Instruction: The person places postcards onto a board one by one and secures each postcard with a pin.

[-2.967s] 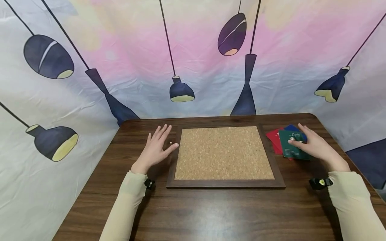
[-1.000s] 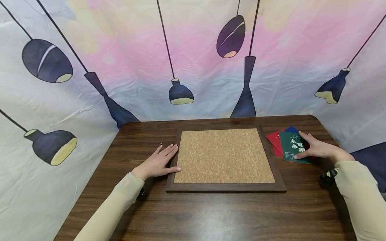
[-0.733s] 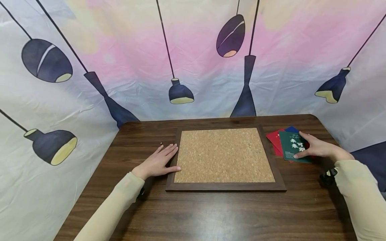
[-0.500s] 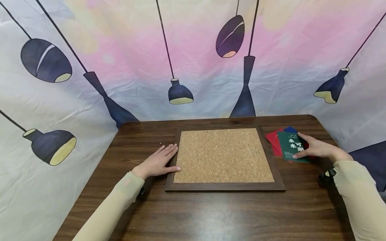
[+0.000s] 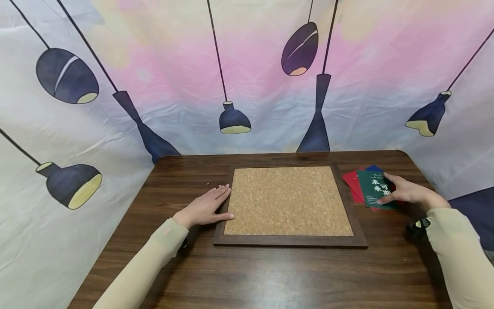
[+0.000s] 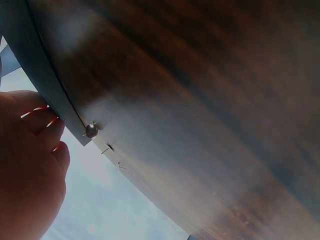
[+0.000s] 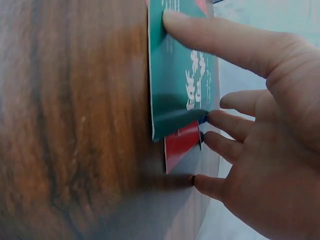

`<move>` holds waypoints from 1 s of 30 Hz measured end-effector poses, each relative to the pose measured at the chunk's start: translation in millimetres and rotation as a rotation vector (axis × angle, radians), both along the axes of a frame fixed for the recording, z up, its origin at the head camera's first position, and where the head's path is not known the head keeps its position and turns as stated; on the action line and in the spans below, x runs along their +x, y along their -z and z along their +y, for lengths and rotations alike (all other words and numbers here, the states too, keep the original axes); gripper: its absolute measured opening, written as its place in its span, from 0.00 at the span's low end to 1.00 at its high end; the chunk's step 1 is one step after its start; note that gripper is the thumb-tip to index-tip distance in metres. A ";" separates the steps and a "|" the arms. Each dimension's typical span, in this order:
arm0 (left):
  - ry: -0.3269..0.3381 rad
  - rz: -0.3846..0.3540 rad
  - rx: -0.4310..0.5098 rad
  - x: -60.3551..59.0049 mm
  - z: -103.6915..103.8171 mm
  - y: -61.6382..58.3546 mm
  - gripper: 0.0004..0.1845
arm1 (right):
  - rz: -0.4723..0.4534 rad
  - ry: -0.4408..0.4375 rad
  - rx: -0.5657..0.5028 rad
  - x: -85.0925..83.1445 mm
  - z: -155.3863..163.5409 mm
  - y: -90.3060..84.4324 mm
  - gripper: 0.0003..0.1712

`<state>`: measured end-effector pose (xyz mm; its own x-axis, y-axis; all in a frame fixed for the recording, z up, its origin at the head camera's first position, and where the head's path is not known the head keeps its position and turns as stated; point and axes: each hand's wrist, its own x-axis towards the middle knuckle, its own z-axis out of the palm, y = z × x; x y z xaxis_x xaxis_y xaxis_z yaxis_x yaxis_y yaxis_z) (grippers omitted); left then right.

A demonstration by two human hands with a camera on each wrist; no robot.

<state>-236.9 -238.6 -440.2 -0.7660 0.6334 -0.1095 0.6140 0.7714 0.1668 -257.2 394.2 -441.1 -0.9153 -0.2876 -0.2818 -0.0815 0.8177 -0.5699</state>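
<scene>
My left hand lies palm down with fingers extended over the left edge of the cork board, its thumb tip just over the cork. In the left wrist view, small pins with pointed ends lie by the corner of the board's dark frame. My right hand is spread over a green card with white lettering. Its thumb rests on the card's face, while the fingertips reach down beside its edge. Beneath it, red cards and a blue card stick out.
All of it lies on a dark wooden table. Behind stands a fabric backdrop printed with hanging lamps. A tiny pin shows on the table past my left fingertips.
Since three seconds ago my left hand has come down onto the board's left edge and my right thumb has settled lower on the green card. Over the last second both hands stay still.
</scene>
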 end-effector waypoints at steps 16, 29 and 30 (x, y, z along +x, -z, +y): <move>0.000 0.027 -0.004 -0.9 -0.1 3.2 0.50 | 0.098 0.097 0.198 -3.0 -2.2 -1.7 0.67; -0.003 0.029 0.010 -0.5 -2.9 3.3 0.50 | 0.073 0.141 0.147 -13.0 1.1 -9.1 0.61; -0.003 0.029 0.008 -0.2 -3.2 3.4 0.50 | 0.074 0.141 0.144 -13.3 1.0 -9.2 0.61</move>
<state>-237.1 -241.9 -443.6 -0.7709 0.6317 -0.0818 0.6162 0.7721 0.1554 -270.6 395.2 -431.8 -0.9634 -0.1170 -0.2412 0.0022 0.8963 -0.4435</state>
